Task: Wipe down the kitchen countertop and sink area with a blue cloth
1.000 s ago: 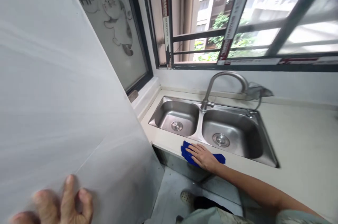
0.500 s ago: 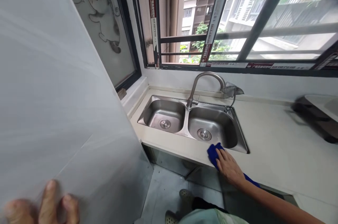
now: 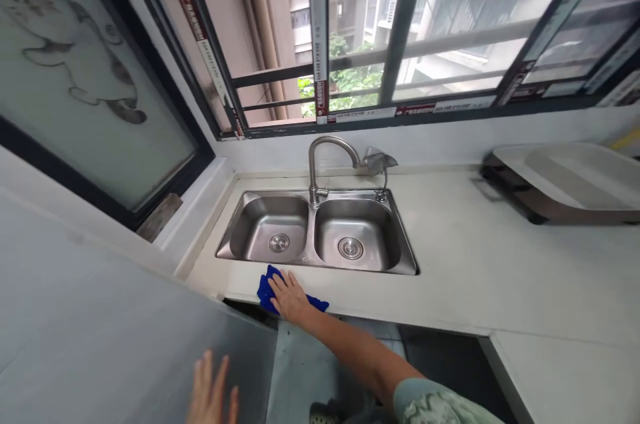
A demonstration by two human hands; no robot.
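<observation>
Pressed on the counter's front edge, below the left basin, my right hand [image 3: 289,297] has hold of a blue cloth [image 3: 267,285]. Part of the cloth shows past the fingertips and another corner sticks out under the wrist. Just behind it lies the steel double sink [image 3: 311,237], with a drain in each basin. My left hand [image 3: 214,389] is at the bottom of the view, fingers apart and holding nothing, in front of the white panel; whether it touches the panel I cannot tell.
A curved faucet [image 3: 334,139] rises behind the sink, with a grey cloth-like thing [image 3: 379,161] by its spout. The pale counter [image 3: 445,264] runs right to a dark appliance with a light top [image 3: 565,184]. The white panel [image 3: 125,337] stands at left, under windows.
My right hand has slid the blue cloth left along the counter's front edge, from the right basin to the left. My left hand has shifted right. The view has turned right.
</observation>
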